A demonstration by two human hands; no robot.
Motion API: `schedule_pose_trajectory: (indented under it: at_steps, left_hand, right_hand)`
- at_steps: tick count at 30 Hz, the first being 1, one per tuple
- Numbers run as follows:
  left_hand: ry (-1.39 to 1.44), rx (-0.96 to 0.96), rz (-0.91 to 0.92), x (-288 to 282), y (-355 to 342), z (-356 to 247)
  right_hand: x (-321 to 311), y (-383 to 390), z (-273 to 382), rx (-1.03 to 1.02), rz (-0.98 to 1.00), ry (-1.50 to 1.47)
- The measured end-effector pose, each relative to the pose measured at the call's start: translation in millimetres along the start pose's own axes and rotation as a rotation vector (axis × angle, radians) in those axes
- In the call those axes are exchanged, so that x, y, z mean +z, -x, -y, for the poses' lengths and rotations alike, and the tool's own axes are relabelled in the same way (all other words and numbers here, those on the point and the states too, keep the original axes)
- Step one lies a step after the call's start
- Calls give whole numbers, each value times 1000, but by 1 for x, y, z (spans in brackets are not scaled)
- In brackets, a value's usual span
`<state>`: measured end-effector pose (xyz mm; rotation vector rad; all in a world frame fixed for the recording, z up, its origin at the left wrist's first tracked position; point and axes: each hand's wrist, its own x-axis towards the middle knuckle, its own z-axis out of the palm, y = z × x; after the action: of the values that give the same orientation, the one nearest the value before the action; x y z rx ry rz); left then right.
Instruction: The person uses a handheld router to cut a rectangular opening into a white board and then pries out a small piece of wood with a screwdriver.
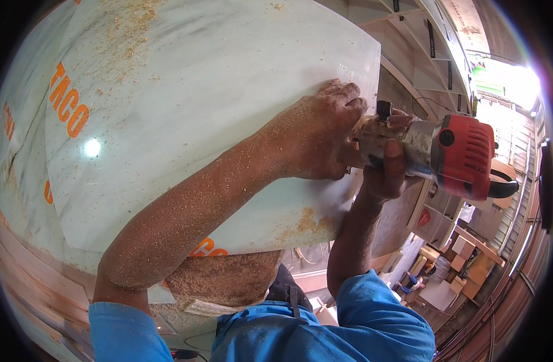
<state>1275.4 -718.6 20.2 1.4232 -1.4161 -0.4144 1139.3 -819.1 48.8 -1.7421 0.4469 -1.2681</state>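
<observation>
A white, faintly veined board (222, 66) with orange lettering and scattered sawdust fills the left and middle. My left hand (322, 133), dusted with shavings, lies at its right edge with fingers bent, beside the router's base; what they grip there is hidden. My right hand (388, 178) is wrapped round the metal body of a red and silver handheld router (463, 157), tipped on its side at that edge, its red motor end pointing right. The router's bit is out of sight. Sawdust also coats both my forearms.
A sawdust-covered wooden piece (222, 280) shows below the board, near my body. Pale shelving units (421, 48) stand at upper right. Boards and offcuts (460, 271) are piled on the floor at lower right, and a corrugated metal wall (521, 199) runs behind them.
</observation>
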Motion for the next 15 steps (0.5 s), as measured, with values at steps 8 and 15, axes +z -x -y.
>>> schedule_pose_trajectory:
  at_steps: [8,15]
  left_hand:
    - [-13,-12,15,-2,2,0]
    - [-45,23,-35,0,5,2]
  right_hand:
    - [-1,2,4,46,55,21]
    - [-5,8,-2,121,70,-94]
